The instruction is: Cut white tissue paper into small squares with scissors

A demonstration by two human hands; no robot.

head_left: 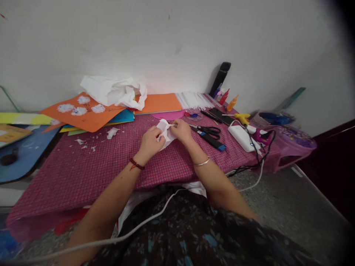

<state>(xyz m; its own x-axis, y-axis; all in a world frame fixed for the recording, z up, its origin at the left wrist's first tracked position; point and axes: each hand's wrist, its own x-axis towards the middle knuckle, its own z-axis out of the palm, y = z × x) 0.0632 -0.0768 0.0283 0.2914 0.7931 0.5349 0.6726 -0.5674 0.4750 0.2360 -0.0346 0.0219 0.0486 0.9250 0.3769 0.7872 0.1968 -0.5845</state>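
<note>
A crumpled piece of white tissue paper (pixel 164 125) is stretched between my two hands, just above the checked tablecloth (pixel 105 162). My left hand (pixel 150 142) grips its left side with closed fingers. On the other side, my right hand (pixel 182 131) pinches the paper's upper right part; those fingertips are partly hidden. Black-handled scissors (pixel 210 130) lie close to the right hand, beside a black and blue box cutter (pixel 212 141). Torn white scraps (pixel 112 133) are scattered left of my hands.
Orange card with white paper flowers (pixel 79 111) and a large crumpled tissue sheet (pixel 113 90) lie at the back left. White strips (pixel 194 100), glue bottles (pixel 224 96), a phone (pixel 220 115), a white power strip (pixel 243 138) and cables stand right. A white cord (pixel 155 216) crosses my lap.
</note>
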